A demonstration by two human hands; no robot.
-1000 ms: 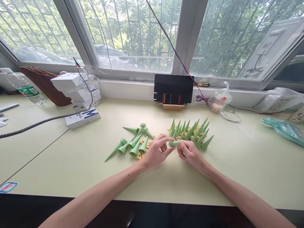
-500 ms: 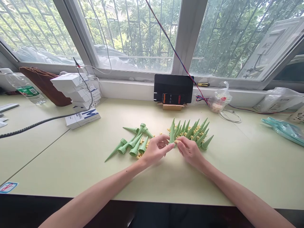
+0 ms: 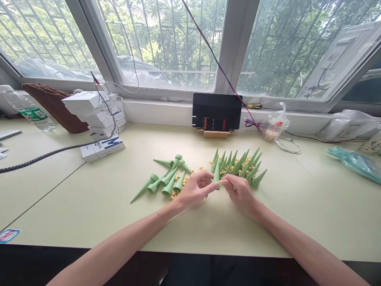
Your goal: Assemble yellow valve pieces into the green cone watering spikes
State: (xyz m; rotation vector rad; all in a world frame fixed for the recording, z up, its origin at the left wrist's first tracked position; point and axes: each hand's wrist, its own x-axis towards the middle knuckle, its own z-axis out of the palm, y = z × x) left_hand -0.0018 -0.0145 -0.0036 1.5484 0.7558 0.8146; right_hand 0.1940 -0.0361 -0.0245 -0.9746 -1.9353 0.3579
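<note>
Upright between the thumb and fingers of my left hand [image 3: 198, 187] is a green plastic watering spike [image 3: 217, 171], its tip pointing up. My right hand [image 3: 240, 190] pinches a small yellow valve [image 3: 220, 182] against the lower side of that spike; the fingertips hide most of the valve. Behind my hands stand several green spikes with yellow pieces [image 3: 238, 162] in a close group. Left of my left hand lies a loose pile of green spikes [image 3: 169, 179], with small yellow parts [image 3: 176, 194] among and beside them.
At the back, a phone [image 3: 216, 124] leans on a dark tablet [image 3: 218, 104] over a cardboard stand. White boxes [image 3: 102, 149] and a water bottle [image 3: 35, 115] are on the left. A plastic bag with a cup [image 3: 274, 126], a cable [image 3: 288, 145] and a teal bag [image 3: 354, 163] lie on the right.
My right fingers have closed in on the spike, and less of the yellow valve shows. The held spike has shifted slightly down and tilts a little more.
</note>
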